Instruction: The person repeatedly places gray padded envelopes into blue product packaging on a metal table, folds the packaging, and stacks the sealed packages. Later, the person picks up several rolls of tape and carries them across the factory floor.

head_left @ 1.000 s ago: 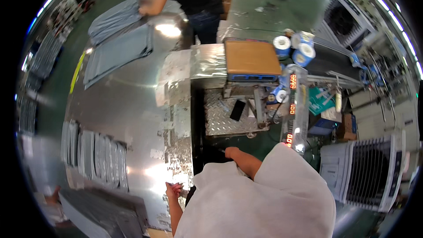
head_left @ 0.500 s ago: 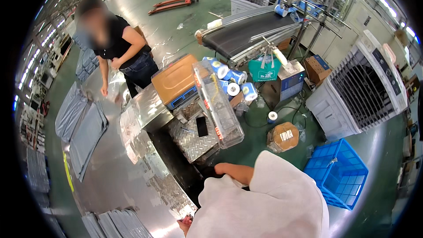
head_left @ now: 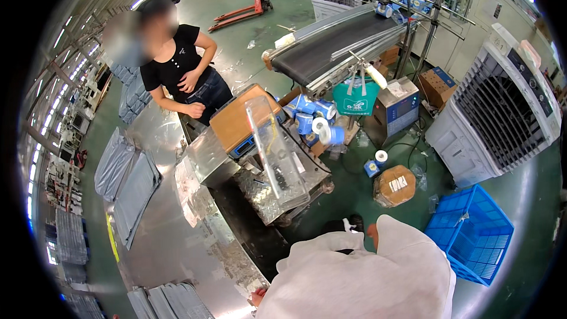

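Note:
Only part of my left hand [head_left: 258,296] shows, at the near edge of the metal table [head_left: 207,254]. My sleeve hides most of its fingers, so I cannot make out their shape or any grip. Of my right arm just a bit of skin appears beside the pale shirt [head_left: 366,277]; the right hand is hidden. Closest to the left hand lies a stack of folded grey plastic bags [head_left: 174,301]. Beyond the dark gap along the table, a clear plastic bin [head_left: 277,165] rests over a diamond-patterned metal plate [head_left: 254,192].
A person in black [head_left: 183,71] stands across the table, near an orange-topped scale [head_left: 245,119]. Blue-and-white rolls [head_left: 304,123] lie below the conveyor [head_left: 331,47]. On the right are a brown taped bundle [head_left: 394,186], a blue crate [head_left: 472,236] and an air cooler [head_left: 496,106].
My view has shifted, and my right forearm has gone mostly out of sight. The other person's hand has drawn back from over the table. The phone on the metal plate no longer shows.

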Motion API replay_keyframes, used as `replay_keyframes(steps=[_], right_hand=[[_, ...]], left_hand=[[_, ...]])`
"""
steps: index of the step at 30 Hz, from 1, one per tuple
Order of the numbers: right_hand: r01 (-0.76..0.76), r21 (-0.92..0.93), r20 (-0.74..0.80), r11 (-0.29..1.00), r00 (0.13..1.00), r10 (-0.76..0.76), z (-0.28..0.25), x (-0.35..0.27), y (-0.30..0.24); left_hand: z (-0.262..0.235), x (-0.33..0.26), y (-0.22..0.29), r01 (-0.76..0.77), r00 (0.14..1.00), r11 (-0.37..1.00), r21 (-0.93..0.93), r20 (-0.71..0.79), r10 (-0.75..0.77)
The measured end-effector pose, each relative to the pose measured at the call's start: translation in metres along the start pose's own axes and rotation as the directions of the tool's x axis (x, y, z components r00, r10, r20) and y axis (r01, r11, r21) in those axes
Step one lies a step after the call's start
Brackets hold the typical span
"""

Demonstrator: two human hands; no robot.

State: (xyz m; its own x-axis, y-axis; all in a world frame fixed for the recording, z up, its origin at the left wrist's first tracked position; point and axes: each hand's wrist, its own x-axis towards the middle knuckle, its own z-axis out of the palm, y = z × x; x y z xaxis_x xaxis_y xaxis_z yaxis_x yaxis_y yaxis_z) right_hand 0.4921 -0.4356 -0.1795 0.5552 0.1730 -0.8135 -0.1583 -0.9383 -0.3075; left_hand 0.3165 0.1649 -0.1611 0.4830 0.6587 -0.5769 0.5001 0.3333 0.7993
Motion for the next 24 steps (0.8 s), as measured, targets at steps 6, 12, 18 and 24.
replay_keyframes(steps=[6, 12, 18, 24], right_hand=[[0.066, -0.214, -0.42, 0.975, 0.894, -0.153, -0.005, 0.01, 0.027], [-0.003, 0.395, 0.088, 0.919, 0.995, -0.035, -0.064, 0.071, 0.121], [-0.052, 0.207, -0.297, 0.977, 0.948, 0.114, -0.073, 0.073, 0.21], [0.073, 0.075, -0.359, 0.994, 0.932, -0.042, -0.098, 0.06, 0.24]], left_hand=[[0.107, -0.028, -0.022, -0.238, 0.954, 0.947, 0.214, 0.235, 0.186], [0.255, -0.099, -0.013, -0.226, 0.925, 0.916, 0.331, 0.368, 0.096], [0.371, -0.143, -0.01, -0.253, 0.868, 0.839, 0.482, 0.496, -0.023], [0.462, -0.155, 0.01, -0.41, 0.767, 0.675, 0.614, 0.632, -0.109]])
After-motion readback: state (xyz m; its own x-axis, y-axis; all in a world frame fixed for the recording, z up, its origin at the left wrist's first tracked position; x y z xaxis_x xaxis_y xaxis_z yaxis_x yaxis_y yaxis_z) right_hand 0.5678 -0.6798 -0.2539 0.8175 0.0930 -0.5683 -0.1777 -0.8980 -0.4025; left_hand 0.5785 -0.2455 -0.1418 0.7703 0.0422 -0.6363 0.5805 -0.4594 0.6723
